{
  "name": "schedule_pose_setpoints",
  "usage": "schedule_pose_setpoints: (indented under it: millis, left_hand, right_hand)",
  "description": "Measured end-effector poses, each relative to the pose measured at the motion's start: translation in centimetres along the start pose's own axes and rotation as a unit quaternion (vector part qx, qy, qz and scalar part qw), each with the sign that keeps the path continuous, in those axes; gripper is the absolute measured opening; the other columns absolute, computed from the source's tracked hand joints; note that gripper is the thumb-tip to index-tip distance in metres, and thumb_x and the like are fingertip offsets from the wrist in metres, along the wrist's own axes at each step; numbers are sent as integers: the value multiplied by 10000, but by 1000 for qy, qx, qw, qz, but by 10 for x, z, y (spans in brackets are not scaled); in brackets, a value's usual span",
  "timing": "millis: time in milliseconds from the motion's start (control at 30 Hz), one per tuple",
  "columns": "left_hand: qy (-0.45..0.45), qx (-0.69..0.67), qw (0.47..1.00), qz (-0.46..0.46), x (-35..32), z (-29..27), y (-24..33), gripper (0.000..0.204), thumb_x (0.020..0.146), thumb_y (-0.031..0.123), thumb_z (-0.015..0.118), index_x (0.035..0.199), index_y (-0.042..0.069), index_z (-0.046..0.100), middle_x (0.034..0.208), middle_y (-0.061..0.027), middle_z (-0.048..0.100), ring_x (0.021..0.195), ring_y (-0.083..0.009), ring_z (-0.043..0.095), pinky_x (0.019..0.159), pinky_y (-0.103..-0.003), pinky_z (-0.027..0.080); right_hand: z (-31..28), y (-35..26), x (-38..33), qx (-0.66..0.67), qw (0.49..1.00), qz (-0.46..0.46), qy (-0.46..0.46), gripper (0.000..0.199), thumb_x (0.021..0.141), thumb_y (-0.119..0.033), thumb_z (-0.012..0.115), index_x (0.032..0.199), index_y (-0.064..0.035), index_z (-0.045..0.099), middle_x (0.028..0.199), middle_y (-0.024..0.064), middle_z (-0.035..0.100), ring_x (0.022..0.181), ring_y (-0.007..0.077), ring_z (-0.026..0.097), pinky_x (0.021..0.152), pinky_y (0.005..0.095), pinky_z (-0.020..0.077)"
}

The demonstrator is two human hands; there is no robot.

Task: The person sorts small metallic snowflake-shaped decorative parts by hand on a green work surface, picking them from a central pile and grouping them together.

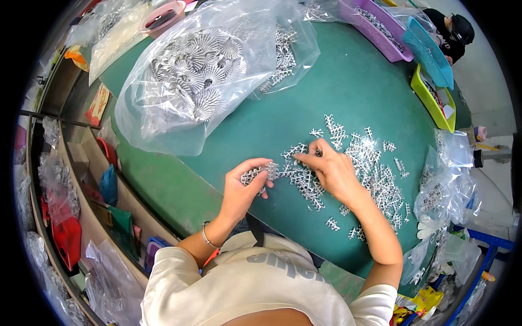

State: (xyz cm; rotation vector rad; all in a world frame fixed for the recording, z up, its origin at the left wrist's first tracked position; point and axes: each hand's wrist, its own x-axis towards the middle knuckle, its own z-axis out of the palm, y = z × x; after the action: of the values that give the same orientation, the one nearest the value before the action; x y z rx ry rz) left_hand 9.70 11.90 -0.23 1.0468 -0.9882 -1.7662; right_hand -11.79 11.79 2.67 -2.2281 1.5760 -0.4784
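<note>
Left hand (246,183) grips a small stack of silver parts (260,173); right hand (333,169) pinches another from the large loose pile (375,174) left unsorted.

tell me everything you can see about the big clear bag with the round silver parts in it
The big clear plastic bag lies on the green table at the far left, beyond the left hand. It is thin, crinkled and glossy, slumped on its side, its near edge overhanging the table's rim. Inside is a heap of silvery round fan-shaped pieces, ribbed like shells and metallic-looking. A second clear bag of small silver frames lies against its right side. Neither hand touches it.
</note>
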Motion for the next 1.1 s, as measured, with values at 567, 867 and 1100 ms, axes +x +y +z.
schedule_pose_setpoints:
  millis: [567,867,1100]
  left_hand:
    - [-18,-18,999,-34,1,5,0,131,840,52,566,946,-20,589,697,-60,593,559,-80,534,474,-200,442]
    - [-9,-22,999,-31,-1,6,1,131,828,31,564,945,-24,584,698,-72,592,557,-97,539,471,-207,445]
    - [-28,-21,999,-21,-5,12,1,124,826,12,560,940,-35,580,743,-79,594,602,-108,556,472,-215,461]
  right_hand:
    - [9,8,6,58,998,-35,16,153,706,-7,614,847,-68,612,866,58,543,582,213,560,514,324,443]
    - [-40,57,28,609,715,324,113,67,828,-122,599,828,-55,601,498,-55,444,363,37,318,323,206,223]
    - [-99,129,86,646,657,141,362,305,901,-121,515,1186,-22,467,910,65,573,535,56,421,433,184,346]
